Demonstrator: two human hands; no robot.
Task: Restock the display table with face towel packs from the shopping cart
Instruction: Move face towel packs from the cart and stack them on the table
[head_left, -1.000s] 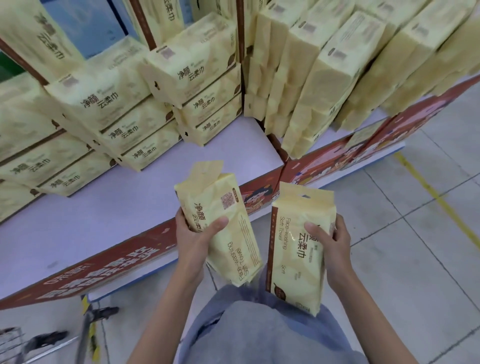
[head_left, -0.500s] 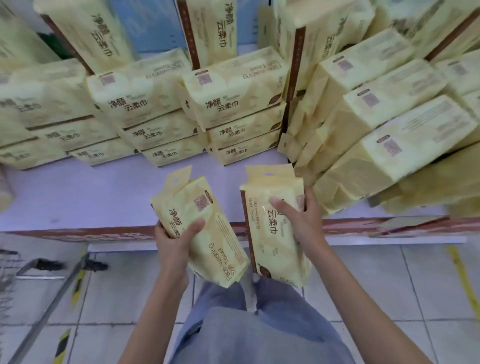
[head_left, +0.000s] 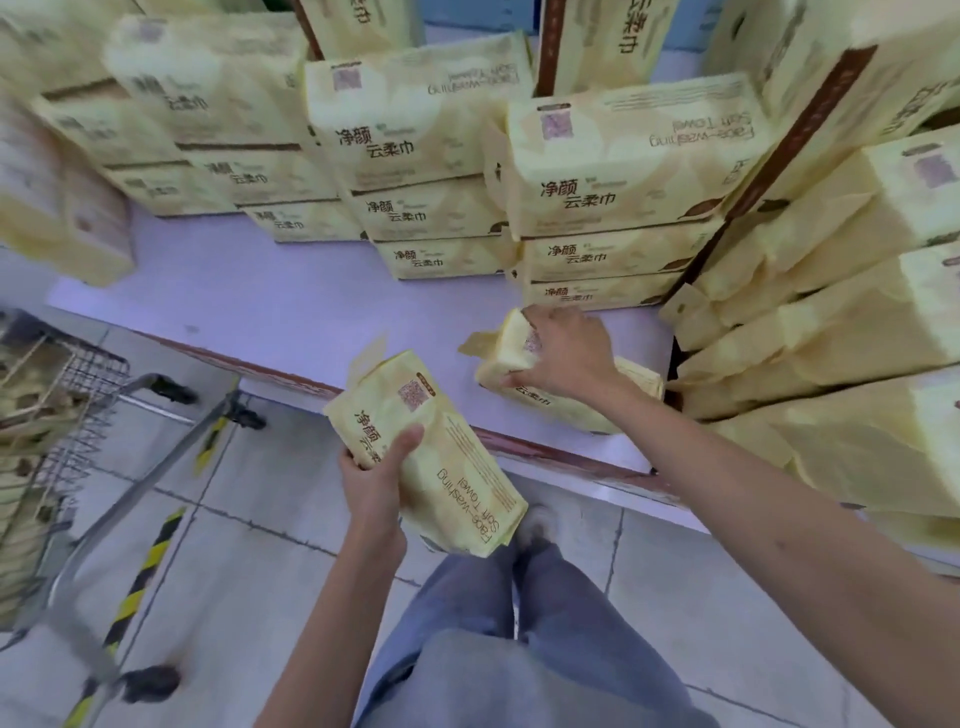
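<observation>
Packs (head_left: 613, 171) all pale yellow, dark brown print, brown spine stripe on far-right ones. Display table top (head_left: 291, 306) pale lilac, near edge red-brown. Shopping cart (head_left: 88, 395) left, grey wire. Floor (head_left: 270, 587) light grey tile, yellow-black hazard stripes (head_left: 150, 561). Jeans (head_left: 519, 665) faded blue.

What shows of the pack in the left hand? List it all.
The pack is pale yellow, in a soft, plastic-looking wrapper with dark Chinese print, the words Face-washing Soft Towel along its length, a square code patch and a flat tab at its upper end. It looks sealed and full. It hangs tilted in the air before the table edge, tab toward the table. Only the left hand touches it, gripping its left side, thumb across the front.
</observation>
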